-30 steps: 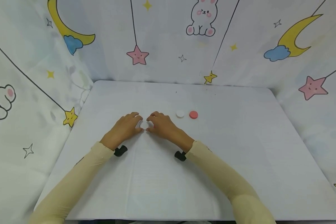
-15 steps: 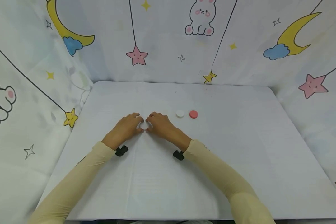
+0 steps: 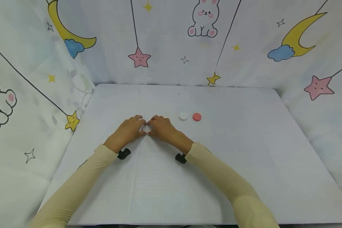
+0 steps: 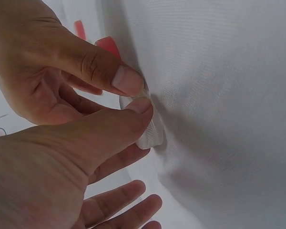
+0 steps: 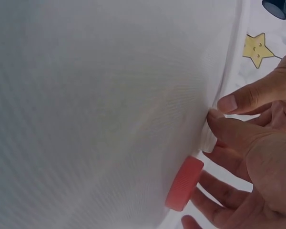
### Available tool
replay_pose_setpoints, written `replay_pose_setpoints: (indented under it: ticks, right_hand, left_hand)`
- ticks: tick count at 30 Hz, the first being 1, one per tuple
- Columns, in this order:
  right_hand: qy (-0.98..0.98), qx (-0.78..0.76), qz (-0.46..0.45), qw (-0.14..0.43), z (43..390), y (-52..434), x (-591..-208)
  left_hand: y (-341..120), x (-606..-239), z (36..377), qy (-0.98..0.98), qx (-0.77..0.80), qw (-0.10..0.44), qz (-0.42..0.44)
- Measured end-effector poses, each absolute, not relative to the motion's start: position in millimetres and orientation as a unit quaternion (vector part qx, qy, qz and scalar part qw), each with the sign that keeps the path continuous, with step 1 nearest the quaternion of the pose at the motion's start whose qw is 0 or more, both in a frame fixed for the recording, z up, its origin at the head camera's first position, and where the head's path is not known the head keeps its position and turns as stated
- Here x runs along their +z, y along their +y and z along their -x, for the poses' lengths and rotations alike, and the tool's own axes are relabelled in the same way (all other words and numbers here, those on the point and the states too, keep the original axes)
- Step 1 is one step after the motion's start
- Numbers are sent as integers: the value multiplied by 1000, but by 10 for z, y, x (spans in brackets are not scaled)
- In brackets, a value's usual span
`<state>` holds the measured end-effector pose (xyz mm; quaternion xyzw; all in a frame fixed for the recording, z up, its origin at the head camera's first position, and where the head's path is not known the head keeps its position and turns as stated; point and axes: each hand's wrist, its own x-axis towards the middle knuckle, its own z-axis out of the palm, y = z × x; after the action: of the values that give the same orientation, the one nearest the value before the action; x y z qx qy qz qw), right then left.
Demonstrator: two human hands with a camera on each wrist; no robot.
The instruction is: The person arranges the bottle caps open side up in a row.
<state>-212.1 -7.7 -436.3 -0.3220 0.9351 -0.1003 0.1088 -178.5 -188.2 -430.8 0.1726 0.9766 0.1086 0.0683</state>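
A white ribbed bottle cap (image 4: 152,135) stands at the table between my two hands. My left hand (image 3: 127,129) has its thumb and forefinger on the cap's near side, other fingers spread behind. My right hand (image 3: 162,128) meets it from the other side, its curled thumb and forefinger around the cap (image 5: 209,138) too. The thumb tips almost touch. In the right wrist view a red cap (image 5: 185,183) lies just beside my right fingers; in the head view that hand hides it. The hands largely cover the white cap.
To the right of my right hand, another white cap (image 3: 183,116) and another red cap (image 3: 197,117) lie side by side on the white-covered table (image 3: 245,152). A cloth backdrop (image 3: 171,41) with moons, stars and a rabbit rises behind the table and along both sides.
My right hand has shifted slightly left, narrowing the gap to my left hand. The left hand stays nearly where it was, and the two caps to the right are unmoved.
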Motion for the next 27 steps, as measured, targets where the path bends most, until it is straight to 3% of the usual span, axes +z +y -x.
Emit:
replay_pose_setpoints:
  ticks: [21,27]
  right_hand:
    - [933,-146,313,99,2171,-69,-4362]
    - [930,-202,289,100,2180,-59,-4301]
  left_hand:
    - [-1920,-4239,1758,978,112,59,-168]
    - [-1932,-4237,1752,977,132,24,-167]
